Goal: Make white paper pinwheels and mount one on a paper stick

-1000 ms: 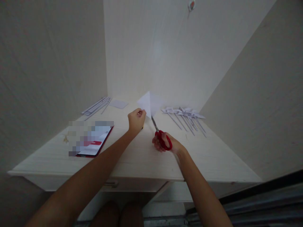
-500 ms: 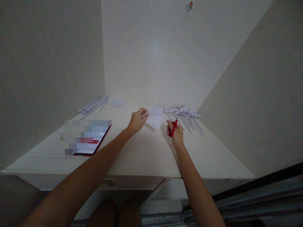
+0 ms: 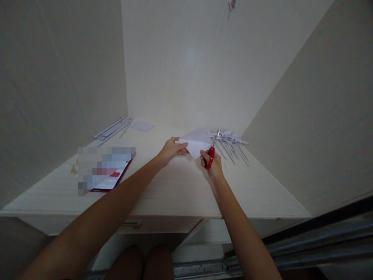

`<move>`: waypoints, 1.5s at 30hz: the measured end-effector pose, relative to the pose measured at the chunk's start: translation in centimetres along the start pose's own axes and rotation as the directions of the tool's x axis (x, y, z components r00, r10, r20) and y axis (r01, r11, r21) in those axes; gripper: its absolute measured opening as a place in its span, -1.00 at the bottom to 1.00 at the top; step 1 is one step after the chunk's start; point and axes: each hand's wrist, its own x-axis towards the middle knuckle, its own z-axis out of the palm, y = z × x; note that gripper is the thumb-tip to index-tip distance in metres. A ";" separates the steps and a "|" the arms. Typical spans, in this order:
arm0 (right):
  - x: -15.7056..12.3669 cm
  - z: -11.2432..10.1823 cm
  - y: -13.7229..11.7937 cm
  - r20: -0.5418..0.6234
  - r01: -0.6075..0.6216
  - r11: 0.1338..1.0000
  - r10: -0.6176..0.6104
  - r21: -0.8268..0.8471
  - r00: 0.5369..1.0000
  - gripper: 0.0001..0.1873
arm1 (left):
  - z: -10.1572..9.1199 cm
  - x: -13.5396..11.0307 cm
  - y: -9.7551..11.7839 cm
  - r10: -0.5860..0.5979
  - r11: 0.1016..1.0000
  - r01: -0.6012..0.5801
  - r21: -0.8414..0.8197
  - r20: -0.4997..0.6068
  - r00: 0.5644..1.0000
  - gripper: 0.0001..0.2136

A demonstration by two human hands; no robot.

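Note:
My left hand (image 3: 172, 149) is closed on the left edge of a white sheet of paper (image 3: 196, 142), thumb on top and fingers beneath. The sheet is held up off the desk and tapers to a point at the bottom. In my right hand (image 3: 214, 165) is a pair of scissors (image 3: 210, 157) with red handles. Their metal blades point up and away, beside the sheet's right side, and look closed. My right fingertips are close to the sheet's lower right edge; whether they touch it I cannot tell.
Behind the scissors lies a pile of cut paper pieces with thin rolled stems (image 3: 233, 142). At the back left are several rolled paper sticks (image 3: 113, 130) and a small paper piece (image 3: 142, 125). A tablet in a red case (image 3: 109, 171) rests on the white desk (image 3: 175, 190). Walls enclose three sides.
The sheet has been turned and flattened out toward the right. My left hand has shifted its grip, and my right hand with the scissors has come slightly left, closer to the paper.

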 end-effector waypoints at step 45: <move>0.2 0.0 1.6 0.164 -0.119 0.955 0.167 -0.272 0.972 -0.74 | -0.6 0.8 0.3 0.225 0.969 -0.185 0.163 -0.278 0.934 -0.82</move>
